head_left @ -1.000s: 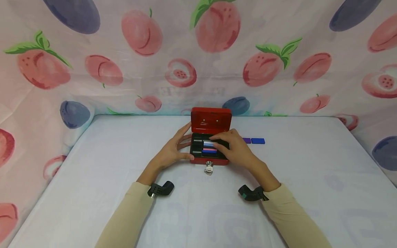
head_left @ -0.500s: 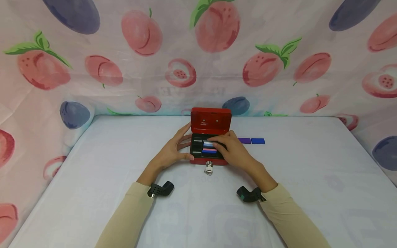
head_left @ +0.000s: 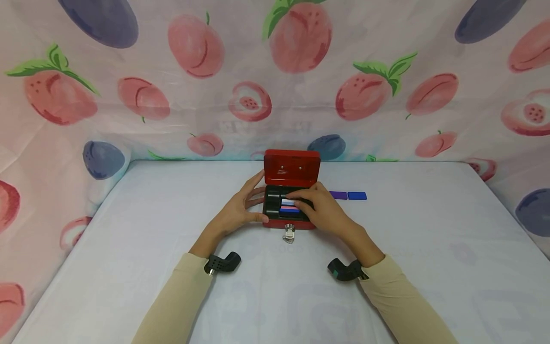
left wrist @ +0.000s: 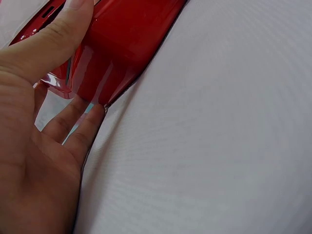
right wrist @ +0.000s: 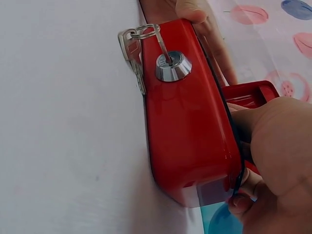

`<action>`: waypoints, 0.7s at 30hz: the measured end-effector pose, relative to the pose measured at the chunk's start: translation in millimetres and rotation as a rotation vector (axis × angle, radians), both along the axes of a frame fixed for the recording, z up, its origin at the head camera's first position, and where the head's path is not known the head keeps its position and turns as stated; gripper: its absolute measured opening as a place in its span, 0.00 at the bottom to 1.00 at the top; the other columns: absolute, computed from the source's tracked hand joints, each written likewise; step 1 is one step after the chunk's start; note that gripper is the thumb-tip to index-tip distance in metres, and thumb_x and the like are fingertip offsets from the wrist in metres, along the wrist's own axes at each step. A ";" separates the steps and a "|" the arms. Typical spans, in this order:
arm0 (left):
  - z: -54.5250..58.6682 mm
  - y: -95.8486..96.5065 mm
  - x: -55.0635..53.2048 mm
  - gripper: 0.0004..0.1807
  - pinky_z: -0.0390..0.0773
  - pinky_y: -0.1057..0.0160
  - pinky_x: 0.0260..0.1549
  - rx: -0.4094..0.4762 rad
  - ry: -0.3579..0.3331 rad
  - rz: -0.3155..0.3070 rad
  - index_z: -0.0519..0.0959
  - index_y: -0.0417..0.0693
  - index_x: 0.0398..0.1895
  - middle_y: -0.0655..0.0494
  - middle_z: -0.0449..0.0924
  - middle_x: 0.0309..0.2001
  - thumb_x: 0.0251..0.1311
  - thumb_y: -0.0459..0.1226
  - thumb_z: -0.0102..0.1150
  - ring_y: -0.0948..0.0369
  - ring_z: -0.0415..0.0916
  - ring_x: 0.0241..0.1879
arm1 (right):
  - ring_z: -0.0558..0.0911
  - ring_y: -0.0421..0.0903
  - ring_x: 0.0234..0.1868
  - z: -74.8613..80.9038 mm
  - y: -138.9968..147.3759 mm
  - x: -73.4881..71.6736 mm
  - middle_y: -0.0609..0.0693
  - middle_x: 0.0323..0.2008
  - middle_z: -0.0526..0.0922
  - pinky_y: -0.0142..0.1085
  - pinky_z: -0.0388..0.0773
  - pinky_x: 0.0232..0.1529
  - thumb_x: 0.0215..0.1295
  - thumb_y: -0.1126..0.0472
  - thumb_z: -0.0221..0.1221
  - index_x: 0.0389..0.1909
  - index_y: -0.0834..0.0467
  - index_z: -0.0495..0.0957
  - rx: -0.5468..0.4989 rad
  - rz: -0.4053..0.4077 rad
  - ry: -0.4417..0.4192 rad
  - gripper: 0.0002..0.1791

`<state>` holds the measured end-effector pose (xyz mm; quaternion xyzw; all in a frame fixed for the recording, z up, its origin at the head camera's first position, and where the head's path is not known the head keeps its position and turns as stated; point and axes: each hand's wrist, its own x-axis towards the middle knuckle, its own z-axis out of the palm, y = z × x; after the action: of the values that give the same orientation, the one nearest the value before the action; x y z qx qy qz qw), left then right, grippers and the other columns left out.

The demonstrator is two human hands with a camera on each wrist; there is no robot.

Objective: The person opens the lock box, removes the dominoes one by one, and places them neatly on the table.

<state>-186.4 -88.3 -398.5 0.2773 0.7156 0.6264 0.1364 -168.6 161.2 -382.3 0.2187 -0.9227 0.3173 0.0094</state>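
Left hand (head_left: 234,209) is wide: fingers spread along the left end wall of a glossy red rectangular box (head_left: 276,224), thumb on its front left corner. Left wrist view shows two fingertips touching that end wall low down, close to the white cloth (head_left: 266,296) the box stands on.

Right hand (head_left: 326,210) reaches over the box from its right side, index finger and thumb close together above the black plastic tray (head_left: 271,203) inside. Can't tell if it grips anything; fingertips are hidden in the right wrist view.

Box sits mid-table near the back edge, red lid (head_left: 292,168) raised. In the tray, by the right fingertips: a white and pale-blue strip (head_left: 287,202), and in front of it a pink and blue strip (head_left: 290,209).

Silver round lock (right wrist: 173,69) on the front wall, key in it, second key (right wrist: 131,53) hanging off the ring.

On the cloth right of the box: flat purple rectangular block (head_left: 340,195), partly behind the right hand, and flat blue rectangular block (head_left: 357,196) just beside it. Backdrop is pink fruit-print fabric (head_left: 301,102). Both sleeves beige (head_left: 176,301).
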 end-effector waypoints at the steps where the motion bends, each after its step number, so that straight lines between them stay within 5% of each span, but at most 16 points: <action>1: 0.1 0.0 0.1 0.59 0.64 0.48 0.62 -0.001 -0.002 0.001 0.45 0.57 0.77 0.53 0.43 0.75 0.47 0.24 0.70 0.46 0.55 0.68 | 0.69 0.48 0.42 0.4 -0.1 0.4 0.52 0.41 0.76 0.39 0.75 0.38 0.67 0.59 0.58 0.54 0.52 0.81 -0.001 0.001 0.001 0.16; 21: 1.7 0.1 0.4 0.58 0.64 0.47 0.62 0.007 -0.014 0.001 0.45 0.58 0.77 0.54 0.43 0.75 0.47 0.24 0.70 0.45 0.55 0.68 | 0.72 0.49 0.45 4.7 -0.6 1.9 0.53 0.43 0.77 0.44 0.77 0.44 0.63 0.60 0.63 0.53 0.51 0.82 -0.026 -0.015 0.002 0.16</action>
<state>-186.1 -88.2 -396.8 0.2731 0.7125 0.6310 0.1399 -166.7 160.7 -377.6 0.2117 -0.9201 0.3291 0.0154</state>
